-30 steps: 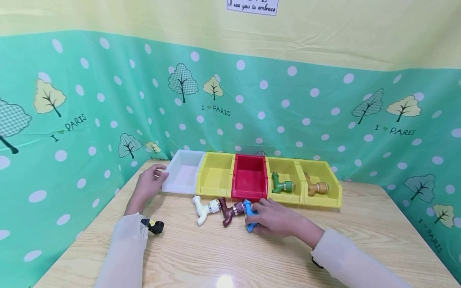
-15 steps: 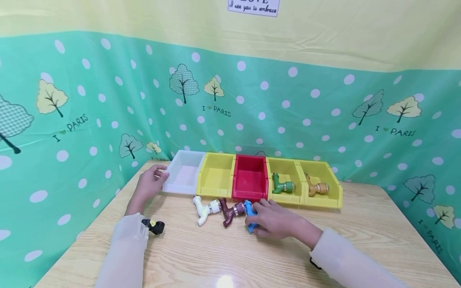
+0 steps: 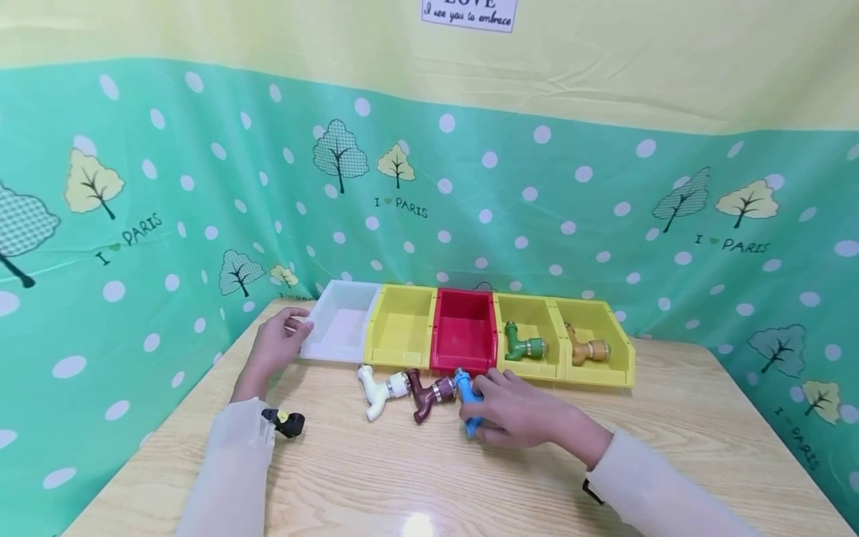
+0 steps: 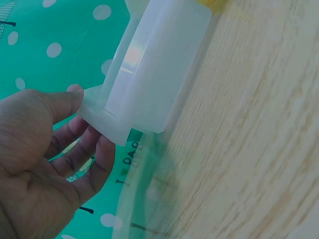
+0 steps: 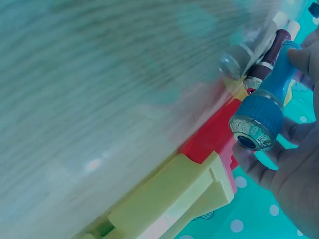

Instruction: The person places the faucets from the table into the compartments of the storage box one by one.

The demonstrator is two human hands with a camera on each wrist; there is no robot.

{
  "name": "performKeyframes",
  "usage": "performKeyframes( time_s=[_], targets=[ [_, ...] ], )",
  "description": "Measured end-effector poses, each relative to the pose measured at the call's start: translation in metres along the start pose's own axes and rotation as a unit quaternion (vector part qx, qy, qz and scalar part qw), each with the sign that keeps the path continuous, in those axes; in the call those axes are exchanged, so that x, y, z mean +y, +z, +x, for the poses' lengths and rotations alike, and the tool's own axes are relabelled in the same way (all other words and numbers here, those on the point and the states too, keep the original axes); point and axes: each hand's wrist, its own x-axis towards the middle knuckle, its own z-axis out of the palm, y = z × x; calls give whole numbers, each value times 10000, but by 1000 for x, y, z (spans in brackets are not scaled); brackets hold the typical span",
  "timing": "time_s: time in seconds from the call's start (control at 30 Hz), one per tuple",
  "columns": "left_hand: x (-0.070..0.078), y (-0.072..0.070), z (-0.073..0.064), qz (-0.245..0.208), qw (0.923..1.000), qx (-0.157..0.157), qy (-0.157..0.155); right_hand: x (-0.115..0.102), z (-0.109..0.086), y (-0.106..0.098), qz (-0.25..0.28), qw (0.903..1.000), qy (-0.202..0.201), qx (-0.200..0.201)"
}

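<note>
My right hand (image 3: 517, 410) grips a blue tap (image 5: 271, 94) in front of the red bin (image 3: 464, 335), its thumb and fingers around the body. The tap's round blue knob faces the right wrist camera. Left of it on the table lie a maroon tap (image 3: 429, 395) and a white tap (image 3: 382, 391), in a row. At the far left, my left hand (image 3: 278, 343) holds the edge of the translucent white bin (image 4: 154, 64), with the thumb on one side of its corner and curled fingers on the other.
Beside the white bin stand a yellow bin (image 3: 401, 356), the red one, and two more yellow bins at the right. A green tap (image 3: 525, 345) and an orange-brown tap (image 3: 589, 350) lie in those. A polka-dot curtain (image 3: 570, 194) hangs behind the wooden table (image 3: 376, 485).
The blue tap has shifted slightly in my right hand's grip, and the gap to the maroon tap is a little wider. My left hand stays at the white bin.
</note>
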Motion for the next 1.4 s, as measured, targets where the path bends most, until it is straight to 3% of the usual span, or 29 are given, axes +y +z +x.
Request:
performKeyframes(
  time_s=[0.23, 0.73, 1.2, 1.4],
  targets=[
    [-3, -2, -2, 18, 9999, 47, 104, 2, 3, -8, -350, 9988, -174, 292],
    [-4, -2, -4, 36, 9997, 77, 212, 15, 21, -32, -290, 9987, 150, 396],
    [-4, -1, -1, 67, 9998, 58, 159, 32, 49, -34, -363, 9971, 321, 595],
    [-2, 0, 0, 51, 9999, 54, 151, 41, 59, -31, -365, 9959, 583, 593]
  ],
)
